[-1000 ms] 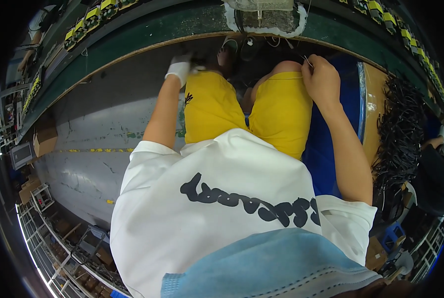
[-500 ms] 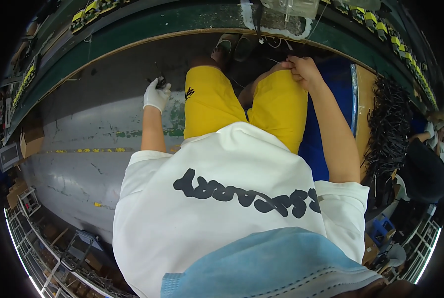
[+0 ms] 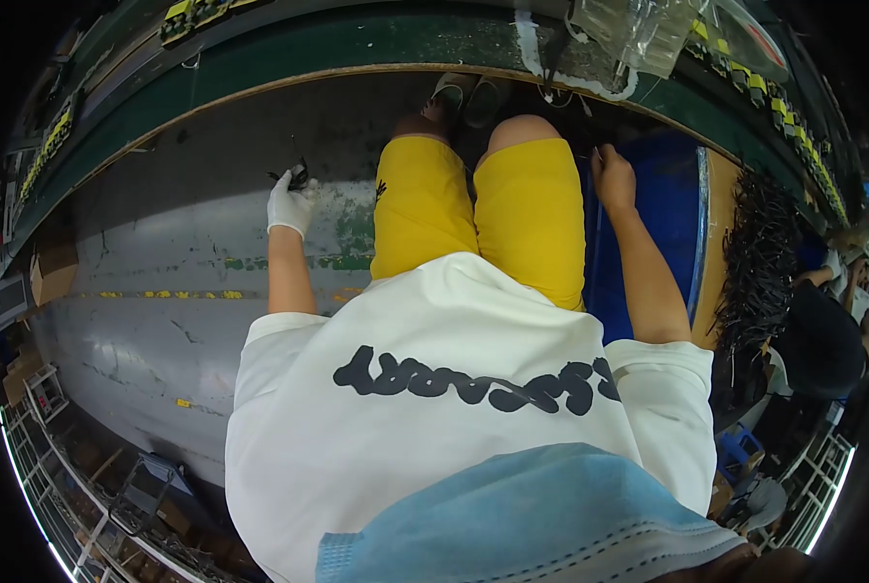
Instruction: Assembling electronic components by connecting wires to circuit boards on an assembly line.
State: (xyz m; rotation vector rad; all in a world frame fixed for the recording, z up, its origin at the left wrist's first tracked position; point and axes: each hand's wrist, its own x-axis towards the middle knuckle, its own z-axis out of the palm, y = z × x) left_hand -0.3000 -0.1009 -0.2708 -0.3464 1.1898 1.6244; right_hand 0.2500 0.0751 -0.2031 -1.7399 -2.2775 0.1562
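My left hand (image 3: 290, 206), in a white glove, is closed round a small black piece (image 3: 299, 177) with thin ends poking out past the fingers. It is held over the grey floor, left of my yellow shorts (image 3: 420, 199). My bare right hand (image 3: 615, 180) is beside my right knee, above a blue surface (image 3: 656, 194). Its fingers are pinched together, and what they hold, if anything, is too small to make out.
A green workbench (image 3: 376, 41) curves across the far side, with several yellow-and-black components (image 3: 745, 83) along it. Clear plastic (image 3: 638, 34) lies on it. A thick bundle of black strips (image 3: 757, 257) hangs over a cardboard-brown panel (image 3: 714, 228) on the right. Another person (image 3: 823, 321) sits beyond.
My left hand has shifted slightly left and down with the black piece. My right hand has moved right and down, off my knee. My legs have drawn closer together.
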